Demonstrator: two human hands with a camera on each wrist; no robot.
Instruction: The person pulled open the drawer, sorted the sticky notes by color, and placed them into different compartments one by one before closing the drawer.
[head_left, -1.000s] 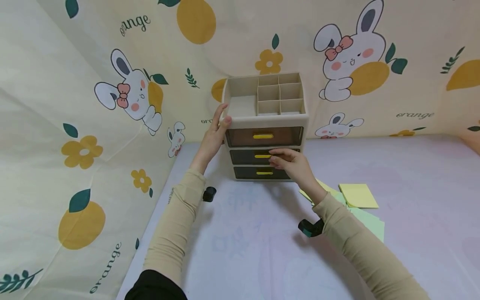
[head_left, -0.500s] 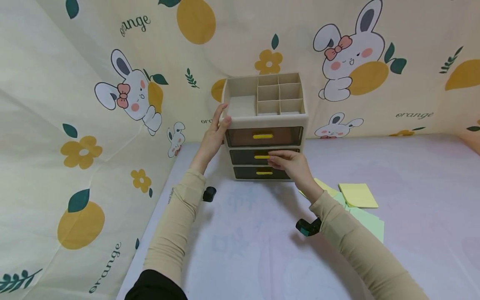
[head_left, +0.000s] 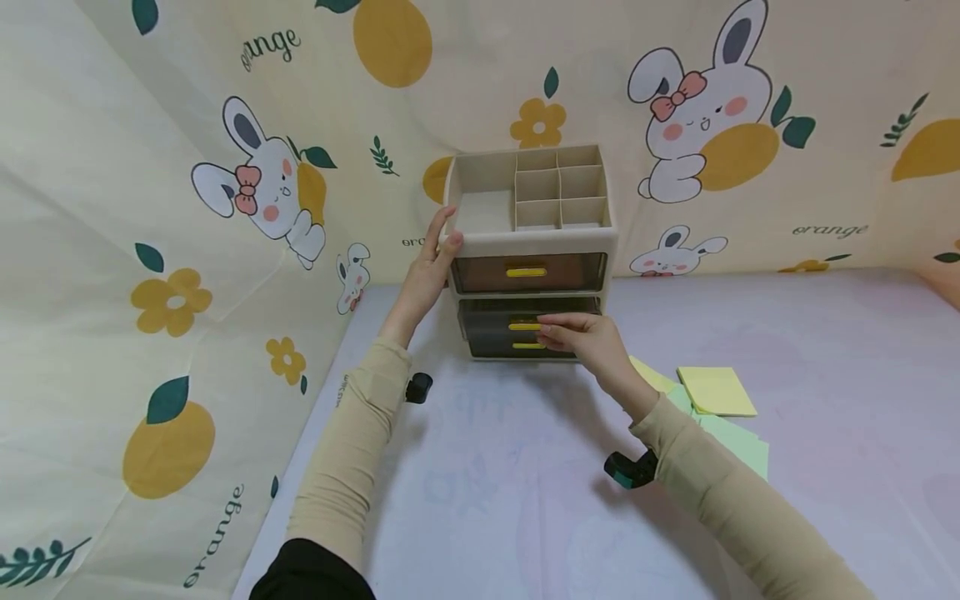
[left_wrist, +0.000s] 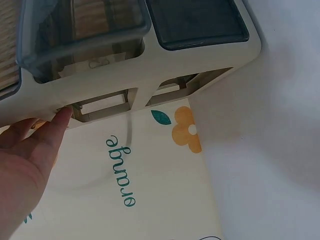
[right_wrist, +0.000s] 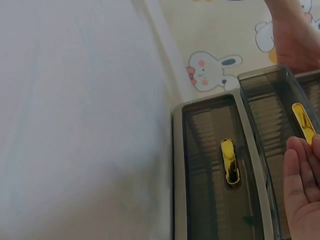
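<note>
A cream desktop organizer (head_left: pixel 532 242) with three dark see-through drawers stands against the back wall. Its middle drawer (head_left: pixel 486 317) is pulled partway out and overhangs the bottom drawer (right_wrist: pixel 205 165). With thumb and fingers, my right hand (head_left: pixel 588 346) pinches the right end of that drawer's yellow handle (right_wrist: pixel 302 120). My left hand (head_left: pixel 426 271) rests on the organizer's left side, near its upper front corner. In the left wrist view, the left fingers (left_wrist: pixel 59 120) touch the side wall by a slot. The top drawer (head_left: pixel 480 274) is closed.
Yellow sticky notes (head_left: pixel 717 392) and green paper squares (head_left: pixel 738 442) lie on the pale tabletop (head_left: pixel 480 500), to the right and partly behind the right forearm. A cloth wall printed with rabbits (head_left: pixel 720 125) and oranges rises behind the organizer and on the left.
The middle drawer has slid outward from flush, with my right hand moving toward me on its handle. My left hand has stayed in place on the organizer's side.
</note>
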